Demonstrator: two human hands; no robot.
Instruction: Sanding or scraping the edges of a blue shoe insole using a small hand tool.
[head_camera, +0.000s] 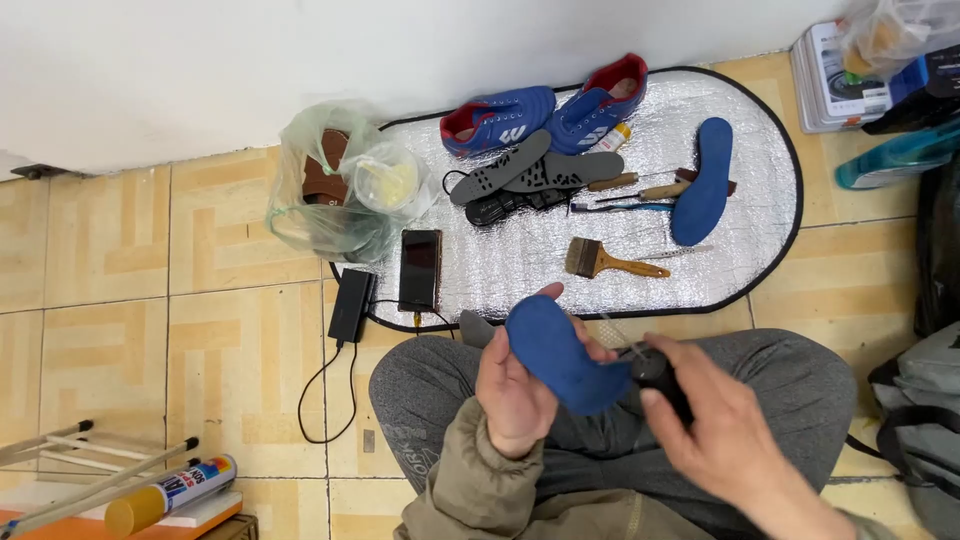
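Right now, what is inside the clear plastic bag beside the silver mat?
Inside the plastic bag lie a brown sandal and a round clear container with something yellowish in it. The crumpled film hides the bag's lower part, so nothing more can be made out there.

A white wall meets a tan patterned tile floor, evenly lit.

bright even light, soft shadows, glare on foil mat

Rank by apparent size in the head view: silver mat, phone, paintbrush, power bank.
1. Silver mat, by far the largest.
2. Phone and paintbrush: too alike to separate.
3. Power bank, smallest.
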